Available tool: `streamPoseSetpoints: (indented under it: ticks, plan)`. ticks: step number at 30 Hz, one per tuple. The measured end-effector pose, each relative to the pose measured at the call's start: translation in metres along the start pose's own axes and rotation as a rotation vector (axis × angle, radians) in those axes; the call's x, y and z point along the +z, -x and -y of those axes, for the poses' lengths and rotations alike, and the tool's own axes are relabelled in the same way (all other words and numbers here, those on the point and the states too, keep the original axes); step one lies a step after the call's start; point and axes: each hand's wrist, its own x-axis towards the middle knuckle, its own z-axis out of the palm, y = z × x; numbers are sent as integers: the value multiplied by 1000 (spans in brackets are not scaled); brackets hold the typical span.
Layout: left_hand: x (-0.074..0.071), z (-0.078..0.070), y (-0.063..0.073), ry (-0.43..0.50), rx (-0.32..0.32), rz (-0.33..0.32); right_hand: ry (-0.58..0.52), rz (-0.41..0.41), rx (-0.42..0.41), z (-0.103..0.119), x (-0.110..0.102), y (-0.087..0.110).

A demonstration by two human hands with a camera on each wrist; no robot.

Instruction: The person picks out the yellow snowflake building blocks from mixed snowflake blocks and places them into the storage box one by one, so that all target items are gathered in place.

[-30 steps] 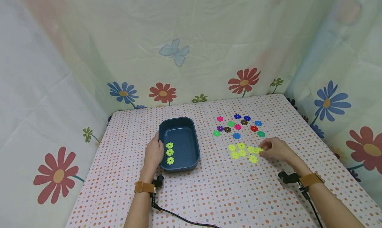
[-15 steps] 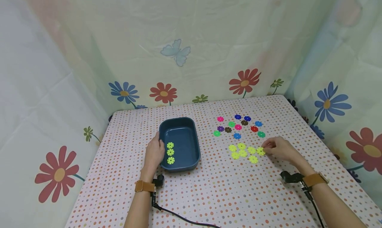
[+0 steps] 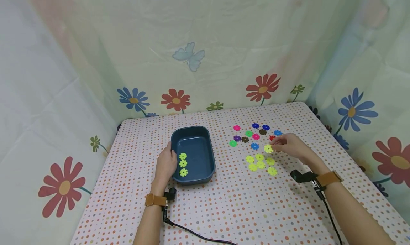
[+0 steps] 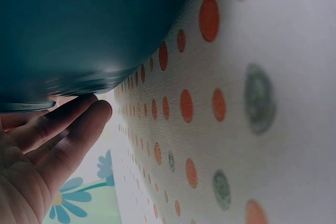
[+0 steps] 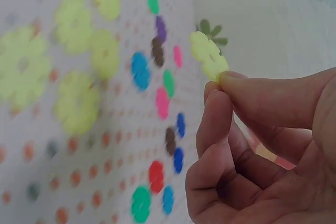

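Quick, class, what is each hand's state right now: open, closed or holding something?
Left hand: holding the dark blue bin by its side.
Right hand: closed, pinching one yellow flower-shaped piece.

Right grip (image 3: 289,145) pinching a yellow disc (image 3: 268,149) | left grip (image 3: 165,163) holding the tray (image 3: 198,159) by its left side | three yellows (image 3: 183,163) lined up inside | six yellows (image 3: 261,165) on the counter (image 3: 240,202), mixed colours (image 3: 256,136) beyond!

"What has the right hand (image 3: 289,145) done?"
"Lifted its pinched yellow piece (image 3: 268,148) forward and leftward."
"And around the grip?"
"The yellow group (image 3: 261,165), formerly alongside, now lies on its near side; the hand hides the teal piece (image 5: 140,204) in the head view."
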Motion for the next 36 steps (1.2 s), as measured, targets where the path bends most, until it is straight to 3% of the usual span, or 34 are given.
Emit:
streamPoseSetpoints:
  ticks: [14,22,36]
  plan:
    - [1,-1,-1,-16,-12,6,-58,62,-79,83,24,-52]
    - [1,-1,-1,-15,-13,1,-88,111,-127,114,48,-78]
    - [3,0,-1,-11,-21,-3,-115,184,-172,169,103,-106]
